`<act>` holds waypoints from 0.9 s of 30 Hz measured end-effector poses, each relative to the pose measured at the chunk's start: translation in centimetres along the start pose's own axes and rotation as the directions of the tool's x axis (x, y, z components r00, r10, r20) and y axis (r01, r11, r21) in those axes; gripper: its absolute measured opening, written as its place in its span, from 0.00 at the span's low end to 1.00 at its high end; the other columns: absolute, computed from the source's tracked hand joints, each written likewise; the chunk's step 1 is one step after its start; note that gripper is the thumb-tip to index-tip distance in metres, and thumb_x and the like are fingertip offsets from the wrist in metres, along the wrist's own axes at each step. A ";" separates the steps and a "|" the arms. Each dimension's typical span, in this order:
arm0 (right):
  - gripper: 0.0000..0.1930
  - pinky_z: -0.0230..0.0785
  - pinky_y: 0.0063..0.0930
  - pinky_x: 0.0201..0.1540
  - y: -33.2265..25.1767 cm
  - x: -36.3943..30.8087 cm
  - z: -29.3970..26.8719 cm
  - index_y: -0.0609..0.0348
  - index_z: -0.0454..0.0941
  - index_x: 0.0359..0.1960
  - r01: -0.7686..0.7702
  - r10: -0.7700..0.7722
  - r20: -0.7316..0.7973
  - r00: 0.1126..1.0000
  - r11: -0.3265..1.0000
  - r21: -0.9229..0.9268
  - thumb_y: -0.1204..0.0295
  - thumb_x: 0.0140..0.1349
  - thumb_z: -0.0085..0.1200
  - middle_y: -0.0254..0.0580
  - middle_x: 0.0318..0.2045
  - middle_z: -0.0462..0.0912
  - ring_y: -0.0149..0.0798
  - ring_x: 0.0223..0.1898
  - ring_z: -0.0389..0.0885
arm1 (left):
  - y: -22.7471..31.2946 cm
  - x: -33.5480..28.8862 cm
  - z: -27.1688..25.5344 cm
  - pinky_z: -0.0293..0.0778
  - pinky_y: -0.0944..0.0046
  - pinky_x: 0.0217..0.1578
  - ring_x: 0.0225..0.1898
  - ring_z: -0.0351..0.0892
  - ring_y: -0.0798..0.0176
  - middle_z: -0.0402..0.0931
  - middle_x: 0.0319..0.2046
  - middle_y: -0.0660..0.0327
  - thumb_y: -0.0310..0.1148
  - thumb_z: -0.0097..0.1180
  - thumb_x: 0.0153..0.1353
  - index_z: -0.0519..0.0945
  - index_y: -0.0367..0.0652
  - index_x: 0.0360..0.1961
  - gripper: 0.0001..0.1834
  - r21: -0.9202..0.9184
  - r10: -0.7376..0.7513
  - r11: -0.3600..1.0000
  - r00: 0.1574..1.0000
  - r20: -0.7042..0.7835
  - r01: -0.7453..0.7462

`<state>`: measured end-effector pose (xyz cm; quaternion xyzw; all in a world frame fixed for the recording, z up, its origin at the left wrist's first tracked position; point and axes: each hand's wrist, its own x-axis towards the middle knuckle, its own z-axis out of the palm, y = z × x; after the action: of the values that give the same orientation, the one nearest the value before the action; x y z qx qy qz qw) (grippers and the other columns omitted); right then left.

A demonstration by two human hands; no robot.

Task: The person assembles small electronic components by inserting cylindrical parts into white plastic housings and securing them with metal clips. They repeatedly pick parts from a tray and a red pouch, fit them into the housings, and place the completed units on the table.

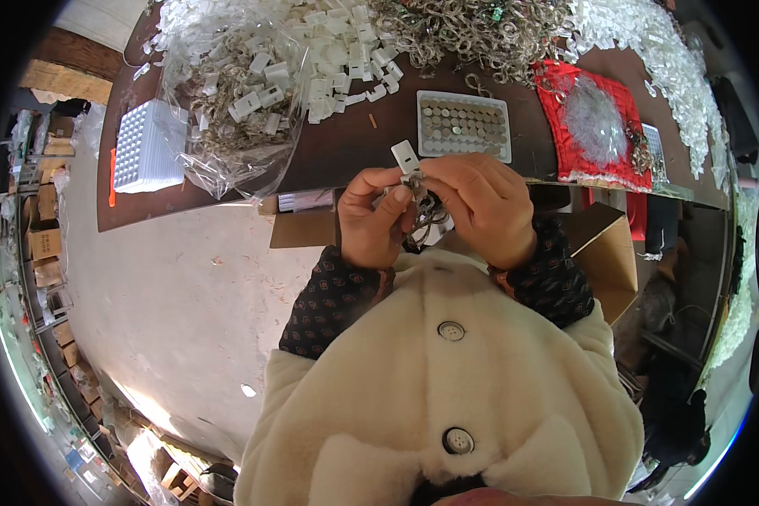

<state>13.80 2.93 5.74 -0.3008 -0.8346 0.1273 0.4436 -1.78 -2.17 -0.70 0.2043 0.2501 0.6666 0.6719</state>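
In front of my chest, my left hand [369, 218] is closed, pinching a coil of thin brownish wire [428, 215] just below a small white plastic case [405, 157]. The case stands up above my fingers, with a dark slot in its face. My right hand [485, 207] is closed too, its thumb and fingertips at the lower end of the case where the wire begins. What lies exactly between the right fingertips is hidden. Just beyond my right hand, a white tray [465, 94] holds rows of round silvery discs on the brown table [346, 152].
A clear plastic bag [236, 126] of wire coils and white cases lies left, beside stacked white trays [149, 145]. Heaps of white cases [346, 51] and wire coils [481, 38] spread behind. Right, a red bag [557, 126] carries clear strands. An open cardboard box [603, 261] stands below.
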 end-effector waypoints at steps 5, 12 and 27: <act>0.18 0.77 0.31 0.37 0.9 -0.4 0.7 0.60 0.80 0.43 0.170 -0.171 0.007 0.985 0.976 -0.133 0.78 0.46 0.59 0.39 0.36 0.85 0.42 0.35 0.84 | -0.4 0.1 -0.6 0.68 0.73 0.22 0.23 0.73 0.71 0.80 0.34 0.60 0.22 0.58 0.65 0.78 0.41 0.47 0.10 -0.001 0.008 1.000 1.000 -0.012 -0.008; 0.20 0.78 0.33 0.41 1.4 -0.4 1.4 0.61 0.80 0.46 0.206 -0.205 0.022 0.978 0.966 -0.155 0.76 0.47 0.59 0.41 0.40 0.85 0.42 0.38 0.84 | -1.0 0.6 -0.9 0.67 0.73 0.20 0.22 0.72 0.72 0.81 0.33 0.61 0.22 0.58 0.65 0.79 0.41 0.46 0.09 -0.002 0.027 1.000 0.999 -0.022 -0.027; 0.13 0.74 0.37 0.38 6.7 -0.5 3.0 0.57 0.84 0.41 -0.096 0.150 0.125 0.981 0.928 -0.360 0.82 0.52 0.61 0.39 0.33 0.79 0.46 0.37 0.79 | -0.7 1.3 -1.4 0.56 0.75 0.14 0.17 0.65 0.72 0.83 0.41 0.49 0.28 0.56 0.67 0.78 0.41 0.46 0.08 0.062 -0.035 0.997 0.984 -0.175 0.047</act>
<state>14.19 8.02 0.50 -0.4167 -0.8544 0.0256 0.3096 -2.14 -0.94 -2.30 0.1620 0.3336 0.6594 0.6540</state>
